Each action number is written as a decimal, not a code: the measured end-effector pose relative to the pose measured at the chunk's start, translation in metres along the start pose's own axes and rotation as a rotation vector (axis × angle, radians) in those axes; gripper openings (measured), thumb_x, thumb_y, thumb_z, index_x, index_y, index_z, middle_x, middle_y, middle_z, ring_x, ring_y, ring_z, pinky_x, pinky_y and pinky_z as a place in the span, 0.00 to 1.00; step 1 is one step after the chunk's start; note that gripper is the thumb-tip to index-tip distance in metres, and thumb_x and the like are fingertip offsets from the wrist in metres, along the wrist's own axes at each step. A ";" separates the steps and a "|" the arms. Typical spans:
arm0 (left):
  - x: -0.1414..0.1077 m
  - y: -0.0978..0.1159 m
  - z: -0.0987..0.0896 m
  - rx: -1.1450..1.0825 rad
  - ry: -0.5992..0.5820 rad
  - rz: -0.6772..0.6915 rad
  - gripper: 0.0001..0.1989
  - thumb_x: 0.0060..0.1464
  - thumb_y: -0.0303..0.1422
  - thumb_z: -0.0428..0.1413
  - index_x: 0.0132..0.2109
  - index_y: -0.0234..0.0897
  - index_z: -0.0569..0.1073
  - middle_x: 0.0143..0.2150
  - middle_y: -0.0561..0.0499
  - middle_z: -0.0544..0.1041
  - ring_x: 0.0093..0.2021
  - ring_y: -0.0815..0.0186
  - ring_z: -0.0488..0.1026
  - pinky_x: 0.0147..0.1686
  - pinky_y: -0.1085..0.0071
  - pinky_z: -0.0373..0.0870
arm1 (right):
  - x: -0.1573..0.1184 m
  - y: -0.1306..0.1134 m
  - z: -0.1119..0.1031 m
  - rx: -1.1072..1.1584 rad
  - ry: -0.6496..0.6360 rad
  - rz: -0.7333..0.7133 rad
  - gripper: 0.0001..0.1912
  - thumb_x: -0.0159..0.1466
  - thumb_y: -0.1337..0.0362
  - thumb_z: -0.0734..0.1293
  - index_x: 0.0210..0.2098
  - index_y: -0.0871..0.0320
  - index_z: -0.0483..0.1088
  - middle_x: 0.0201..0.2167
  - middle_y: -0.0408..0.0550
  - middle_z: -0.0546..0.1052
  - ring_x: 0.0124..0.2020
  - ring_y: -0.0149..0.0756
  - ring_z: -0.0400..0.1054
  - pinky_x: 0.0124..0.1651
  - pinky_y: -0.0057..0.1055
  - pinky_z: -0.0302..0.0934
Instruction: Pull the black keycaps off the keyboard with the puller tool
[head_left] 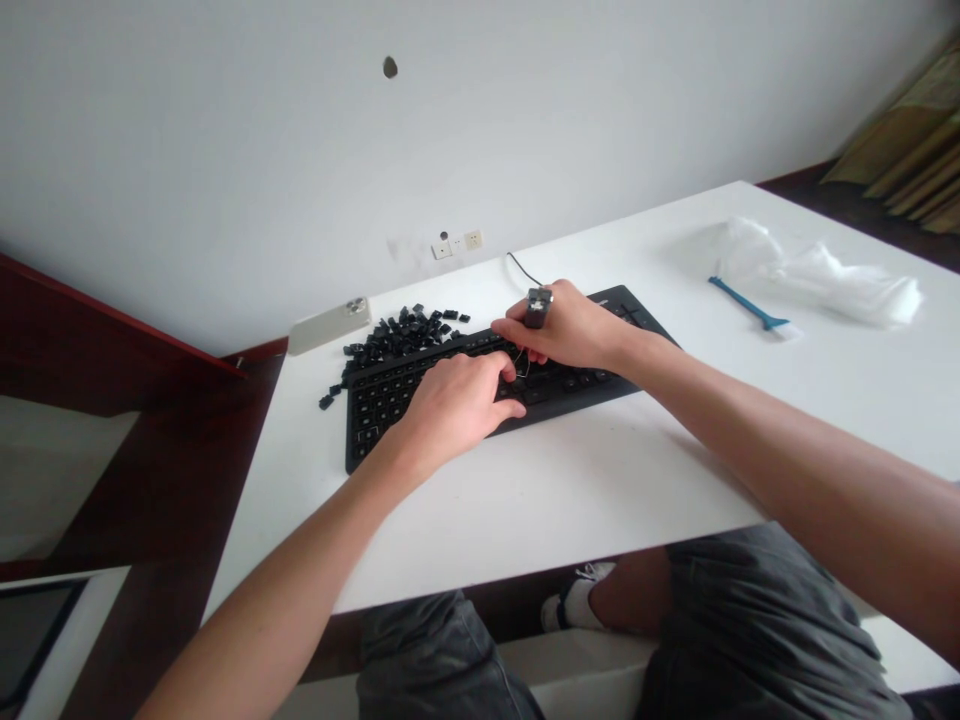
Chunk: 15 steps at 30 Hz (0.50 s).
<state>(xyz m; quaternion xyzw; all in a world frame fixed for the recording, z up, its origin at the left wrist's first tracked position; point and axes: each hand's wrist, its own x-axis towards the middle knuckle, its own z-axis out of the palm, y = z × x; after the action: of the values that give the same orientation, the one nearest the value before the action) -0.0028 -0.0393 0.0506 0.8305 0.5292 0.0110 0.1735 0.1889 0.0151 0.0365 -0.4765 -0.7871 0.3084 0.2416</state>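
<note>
A black keyboard lies at an angle on the white table, its left part stripped of keycaps. My right hand is closed around the black handle of a wire keycap puller, whose thin wire loops reach down to the keys. On the keyboard's middle rests my left hand, thumb and index finger apart beside the wires, with no object visible in it; its other fingers are partly hidden. Behind the keyboard's left half is a pile of loose black keycaps.
A phone lies at the table's back left, near the wall. To the right are a blue-handled brush and a crumpled clear plastic bag. The keyboard cable runs toward the back edge. My legs are under the white table.
</note>
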 end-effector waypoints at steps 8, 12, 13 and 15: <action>0.000 0.002 0.003 0.074 0.008 0.002 0.15 0.60 0.41 0.68 0.51 0.42 0.79 0.34 0.52 0.82 0.36 0.57 0.79 0.36 0.66 0.67 | -0.001 -0.004 0.002 -0.091 0.003 -0.041 0.25 0.72 0.56 0.64 0.19 0.55 0.68 0.16 0.44 0.71 0.20 0.32 0.63 0.32 0.35 0.59; 0.000 0.003 0.003 0.089 0.007 0.003 0.16 0.61 0.41 0.68 0.52 0.41 0.79 0.35 0.50 0.82 0.38 0.55 0.81 0.37 0.65 0.68 | -0.004 -0.008 0.000 -0.090 -0.057 -0.038 0.26 0.73 0.56 0.65 0.18 0.55 0.68 0.15 0.44 0.71 0.19 0.32 0.63 0.31 0.35 0.61; 0.000 0.004 0.003 0.092 0.007 0.002 0.16 0.61 0.41 0.68 0.52 0.41 0.79 0.35 0.50 0.82 0.38 0.55 0.81 0.38 0.65 0.69 | -0.004 -0.009 0.000 -0.096 -0.069 -0.026 0.27 0.73 0.56 0.65 0.17 0.55 0.67 0.15 0.44 0.71 0.18 0.32 0.63 0.31 0.35 0.61; 0.000 0.004 0.003 0.096 0.010 0.003 0.16 0.61 0.41 0.67 0.52 0.41 0.79 0.35 0.50 0.82 0.39 0.54 0.81 0.38 0.64 0.69 | -0.004 -0.009 0.000 -0.096 -0.070 0.006 0.28 0.72 0.55 0.66 0.16 0.55 0.66 0.14 0.44 0.70 0.18 0.31 0.63 0.30 0.35 0.61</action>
<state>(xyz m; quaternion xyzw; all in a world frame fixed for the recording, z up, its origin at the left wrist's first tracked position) 0.0010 -0.0416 0.0490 0.8387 0.5286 -0.0099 0.1306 0.1856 0.0083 0.0424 -0.4789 -0.8074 0.2876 0.1897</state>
